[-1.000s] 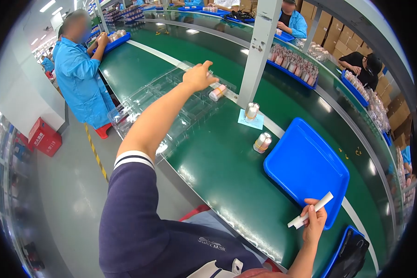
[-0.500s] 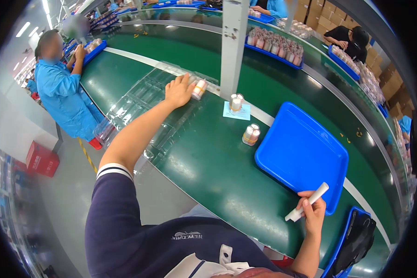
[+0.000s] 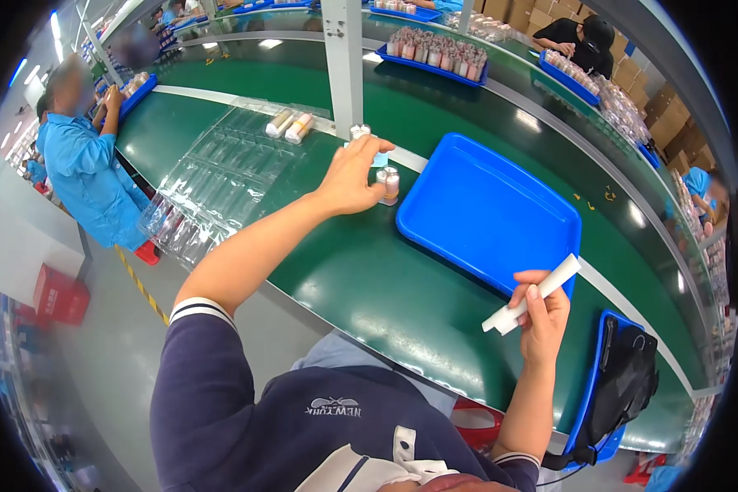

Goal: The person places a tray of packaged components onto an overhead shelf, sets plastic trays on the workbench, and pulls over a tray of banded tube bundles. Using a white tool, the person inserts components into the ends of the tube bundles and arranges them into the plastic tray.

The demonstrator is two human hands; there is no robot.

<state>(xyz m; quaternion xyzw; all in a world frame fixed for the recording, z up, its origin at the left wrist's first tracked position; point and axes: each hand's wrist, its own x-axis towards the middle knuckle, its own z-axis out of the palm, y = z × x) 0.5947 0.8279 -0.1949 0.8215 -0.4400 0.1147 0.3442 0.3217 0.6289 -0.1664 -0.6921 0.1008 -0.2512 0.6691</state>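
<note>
My left hand [image 3: 354, 176] is over the belt with its fingers stretched and apart. Its thumb is beside a bundle of small white-topped tubes [image 3: 389, 187]; whether they touch I cannot tell. Behind the fingers stands another bundle [image 3: 359, 130], and a pale blue card [image 3: 380, 159] is mostly hidden there. Two more white bundles [image 3: 300, 128] lie at the far edge of the clear plastic trays [image 3: 221, 164]. My right hand [image 3: 543, 316] grips slim white tubes [image 3: 558, 277], slanted up to the right, near the front corner of a blue tray [image 3: 492, 213].
A metal post [image 3: 342, 70] rises behind the bundles. At the right, a second blue tray [image 3: 586, 410] holds a black bag [image 3: 625, 381]. Across the belt sits a tray of pinkish bundles [image 3: 439, 56]. A co-worker in blue [image 3: 86, 164] works at the left.
My left hand has moved right, away from the bundle on the plastic trays, to the standing bundles. My right hand still holds the white tubes. The camera view has shifted.
</note>
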